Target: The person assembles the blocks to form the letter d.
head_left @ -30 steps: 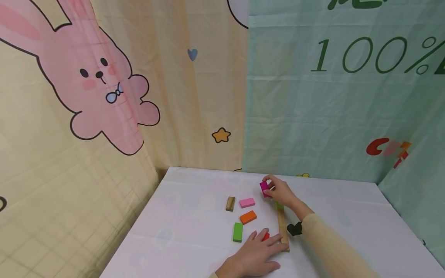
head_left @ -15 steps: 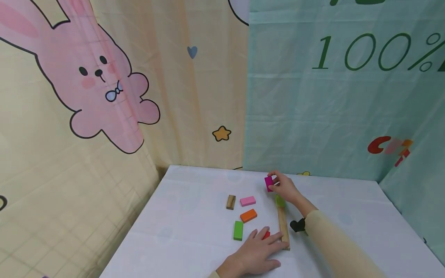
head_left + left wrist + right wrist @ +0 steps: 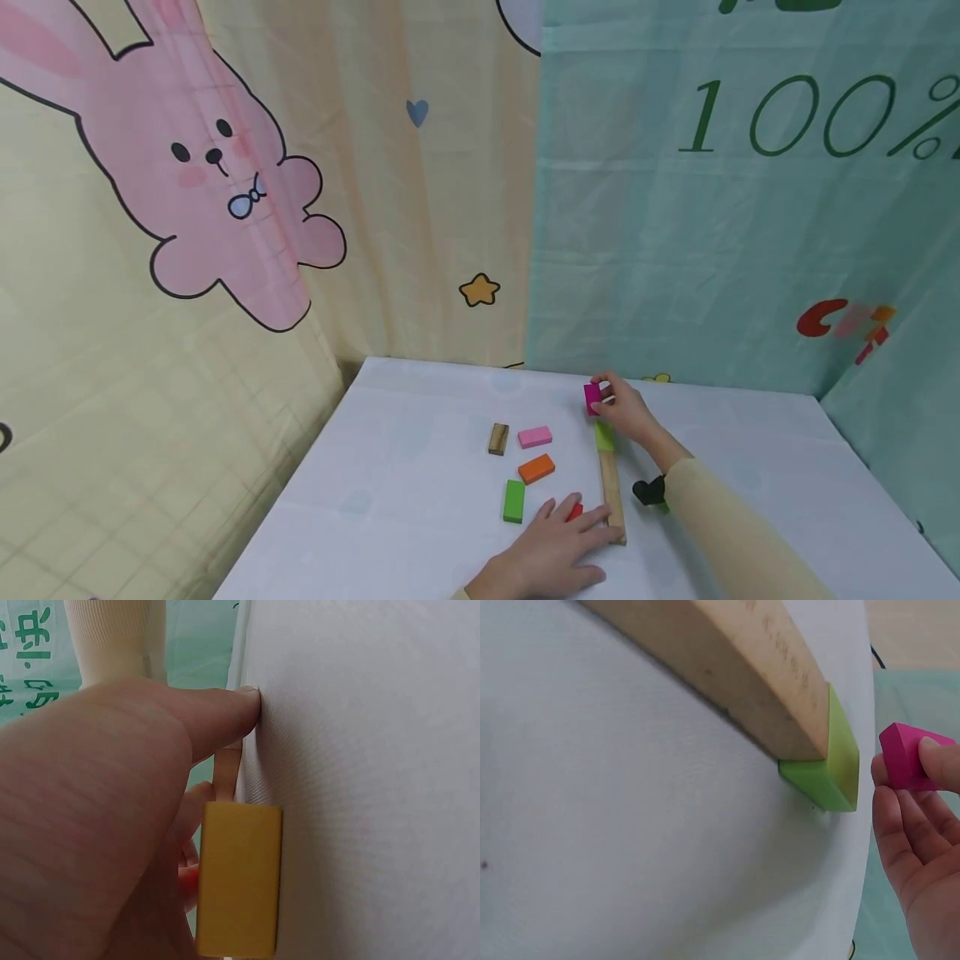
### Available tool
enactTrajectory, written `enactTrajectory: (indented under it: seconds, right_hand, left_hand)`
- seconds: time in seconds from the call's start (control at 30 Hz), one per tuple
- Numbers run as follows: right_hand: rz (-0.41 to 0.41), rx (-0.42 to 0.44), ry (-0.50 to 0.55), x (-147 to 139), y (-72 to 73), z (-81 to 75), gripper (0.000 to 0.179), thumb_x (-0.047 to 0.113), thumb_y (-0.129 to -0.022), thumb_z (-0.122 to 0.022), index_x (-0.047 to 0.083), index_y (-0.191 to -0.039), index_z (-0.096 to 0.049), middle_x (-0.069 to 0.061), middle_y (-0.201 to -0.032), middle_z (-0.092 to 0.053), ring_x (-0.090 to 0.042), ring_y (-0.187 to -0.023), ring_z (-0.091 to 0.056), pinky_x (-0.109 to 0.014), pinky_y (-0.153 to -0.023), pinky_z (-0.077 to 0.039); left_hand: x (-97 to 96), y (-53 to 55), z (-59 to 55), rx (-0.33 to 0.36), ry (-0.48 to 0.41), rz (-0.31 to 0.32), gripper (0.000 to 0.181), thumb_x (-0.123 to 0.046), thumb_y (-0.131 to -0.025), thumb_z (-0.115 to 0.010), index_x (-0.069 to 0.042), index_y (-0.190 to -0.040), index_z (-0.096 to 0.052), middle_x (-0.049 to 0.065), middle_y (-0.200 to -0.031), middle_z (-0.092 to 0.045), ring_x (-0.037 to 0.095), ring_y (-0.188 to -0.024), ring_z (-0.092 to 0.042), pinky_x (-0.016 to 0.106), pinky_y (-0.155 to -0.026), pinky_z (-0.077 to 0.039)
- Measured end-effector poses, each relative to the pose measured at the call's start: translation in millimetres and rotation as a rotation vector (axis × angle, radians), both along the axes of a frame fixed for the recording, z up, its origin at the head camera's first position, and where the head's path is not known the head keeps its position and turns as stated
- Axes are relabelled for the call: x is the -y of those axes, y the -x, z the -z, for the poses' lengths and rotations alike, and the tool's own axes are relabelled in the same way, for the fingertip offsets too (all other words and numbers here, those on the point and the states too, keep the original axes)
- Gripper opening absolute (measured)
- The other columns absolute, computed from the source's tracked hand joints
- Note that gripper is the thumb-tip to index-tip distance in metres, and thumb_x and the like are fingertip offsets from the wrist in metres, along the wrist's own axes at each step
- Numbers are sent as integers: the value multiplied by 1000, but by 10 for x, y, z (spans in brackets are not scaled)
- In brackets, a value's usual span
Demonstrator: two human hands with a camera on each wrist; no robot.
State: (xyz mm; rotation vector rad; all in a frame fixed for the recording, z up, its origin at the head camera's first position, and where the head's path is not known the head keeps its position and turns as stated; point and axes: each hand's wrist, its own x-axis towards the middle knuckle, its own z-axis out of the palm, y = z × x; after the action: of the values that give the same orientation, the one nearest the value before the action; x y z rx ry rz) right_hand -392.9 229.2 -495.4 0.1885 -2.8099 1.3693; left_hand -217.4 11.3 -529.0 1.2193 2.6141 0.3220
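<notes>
My right hand pinches a magenta block between thumb and fingers, just beyond the lime green block. In the right wrist view a gap shows between the magenta block and the lime block. That lime block sits flush against the far end of a long wooden bar. Fingers spread, my left hand lies low over the table, fingertips at the bar's near end. A red block shows partly between its fingers. In the left wrist view a yellow block stands beside the hand.
Left of the bar, on the white table, lie a brown wooden block, a pink block, an orange block and a green block. A black heart-shaped thing is beside the right sleeve. Printed curtains hang behind.
My right hand has carried the magenta block to the right, from left of the bar's far end to in line with it. The left hand stays put.
</notes>
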Motion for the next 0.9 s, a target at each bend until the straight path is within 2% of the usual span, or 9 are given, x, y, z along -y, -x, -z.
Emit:
enactTrajectory:
  seconds: [0.27, 0.5, 0.67, 0.9]
  right_hand:
    - [28, 8, 13, -104, 7, 117, 45, 5, -97, -66, 12, -137, -47, -19, -119, -59, -33, -104, -59, -39, -81, -57]
    - [22, 26, 28, -173, 23, 214, 47, 3, -96, -65, 11, -140, -50, -20, -121, -58, -34, -106, -57, -41, -82, -58]
    - [28, 22, 16, -159, -2, 223, 48, 5, -96, -65, 11, -141, -50, -20, -119, -58, -33, -103, -56, -40, -83, -57]
    - [39, 17, 7, -176, -16, 269, 47, 10, -98, -67, 11, -142, -50, -20, -119, -59, -31, -101, -56, -43, -87, -55]
  left_hand:
    - [-6, -9, -3, 5, 10, 2, 59, -53, -99, -57, -54, -152, -31, -25, -160, -23, 20, -150, -22, 54, -113, -33]
    - [-4, 1, 13, -10, 13, 2, 60, -53, -98, -58, -54, -152, -30, -26, -160, -22, 19, -150, -22, 53, -112, -34]
    - [-1, 12, 35, -18, 6, -1, 60, -54, -98, -57, -54, -152, -30, -26, -160, -22, 19, -150, -21, 54, -112, -33]
    - [8, -6, 9, -20, 2, 2, 59, -54, -99, -57, -54, -152, -31, -25, -160, -22, 19, -150, -22, 54, -112, -33]
